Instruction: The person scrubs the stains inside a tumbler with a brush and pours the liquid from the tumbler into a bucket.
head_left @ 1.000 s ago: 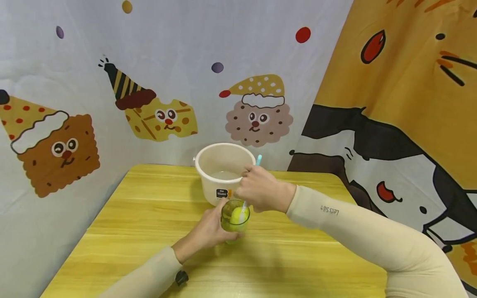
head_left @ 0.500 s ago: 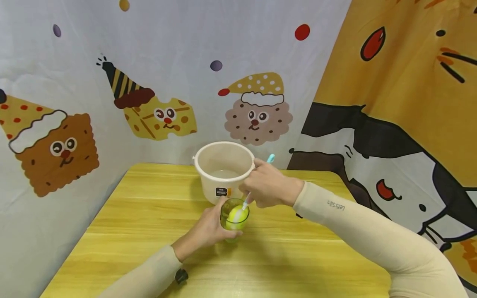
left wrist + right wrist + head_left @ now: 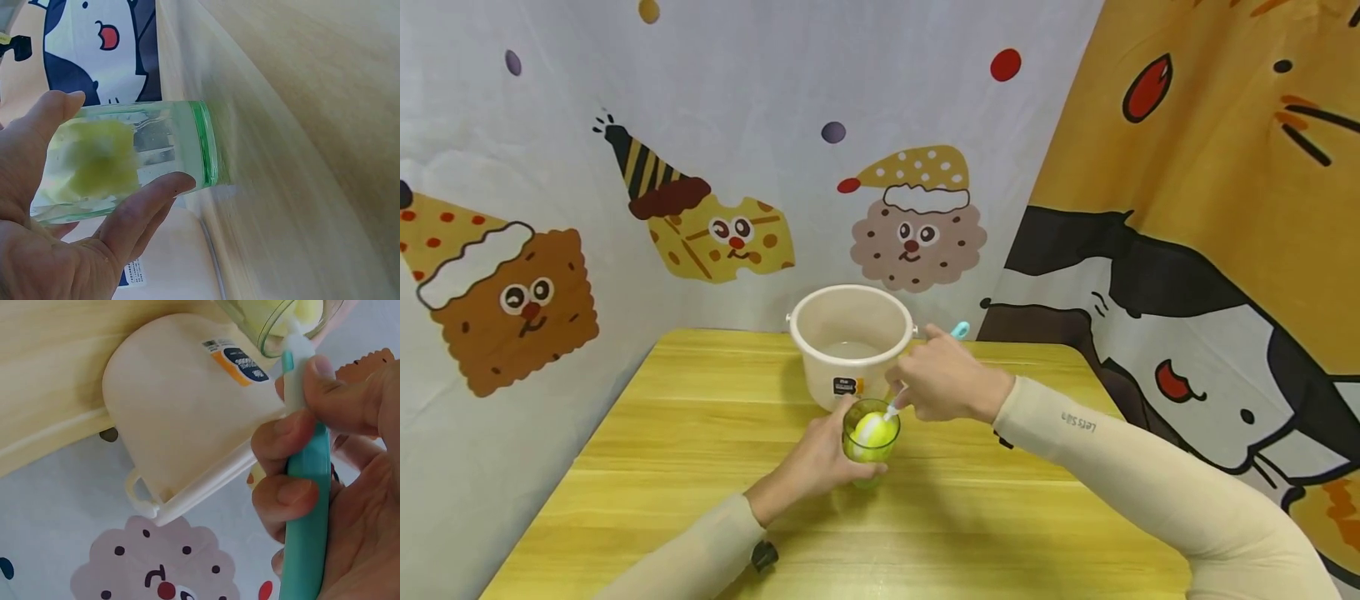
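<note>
Wide room lies between the left edge of the desk (image 3: 640,442) and the left hand (image 3: 827,454), whose sleeve (image 3: 700,550) slants over the front left part. Its grip is closed around a clear, green-tinted glass (image 3: 187,144) near the desk's middle; whether the base touches the wood I cannot tell. A cream bucket (image 3: 820,379) stands just behind, near the middle of the back edge, with desk reaching from it to both rounded back corners. Further right, the right hand (image 3: 943,375) has its grip curled tight on a tilted, teal-handled brush (image 3: 303,559), and its sleeve (image 3: 1135,475) crosses the right edge. In front of that arm, more room runs from glass to right edge. The brush's soft head (image 3: 874,429), yellow and white, sits inside the glass, filling much of its upper part; a pale neck rises past the rim.
</note>
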The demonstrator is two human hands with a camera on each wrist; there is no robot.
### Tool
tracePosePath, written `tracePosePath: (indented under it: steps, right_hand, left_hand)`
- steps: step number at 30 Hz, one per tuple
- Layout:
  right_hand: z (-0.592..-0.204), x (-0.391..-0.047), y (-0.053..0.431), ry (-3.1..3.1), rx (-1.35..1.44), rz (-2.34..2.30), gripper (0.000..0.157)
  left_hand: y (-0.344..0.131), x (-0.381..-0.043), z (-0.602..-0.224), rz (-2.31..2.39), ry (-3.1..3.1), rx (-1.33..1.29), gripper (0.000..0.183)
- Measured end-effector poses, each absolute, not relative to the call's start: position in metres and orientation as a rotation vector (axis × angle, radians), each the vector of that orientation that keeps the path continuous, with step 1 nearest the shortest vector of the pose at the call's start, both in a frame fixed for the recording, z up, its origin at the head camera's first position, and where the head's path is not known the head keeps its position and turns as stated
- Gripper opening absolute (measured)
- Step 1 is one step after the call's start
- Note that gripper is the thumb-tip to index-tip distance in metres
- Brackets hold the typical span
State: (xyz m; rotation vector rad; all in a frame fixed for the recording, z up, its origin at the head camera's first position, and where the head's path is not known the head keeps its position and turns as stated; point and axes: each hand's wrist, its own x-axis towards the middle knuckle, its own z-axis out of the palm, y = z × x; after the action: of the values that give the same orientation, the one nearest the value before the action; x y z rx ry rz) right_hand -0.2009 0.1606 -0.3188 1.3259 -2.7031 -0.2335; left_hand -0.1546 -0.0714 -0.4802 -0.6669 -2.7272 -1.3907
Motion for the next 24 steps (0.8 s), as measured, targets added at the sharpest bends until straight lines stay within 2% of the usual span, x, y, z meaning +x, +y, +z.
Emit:
tracePosePath:
  steps: [11,24]
  right_hand:
    - [-0.324,-0.184,0.148,-2.574,1.167,-0.394,0.031]
    - [-0.317,-0.167,0.153,-2.309,1.249,-0.606,0.027]
  left_hand:
    - [-0.072,-0.156,-0.481,-1.404,-2.740,-0.662,0.094]
    - [-0.071,-0.156,-0.483,-1.392,-2.727,-0.680,0.088]
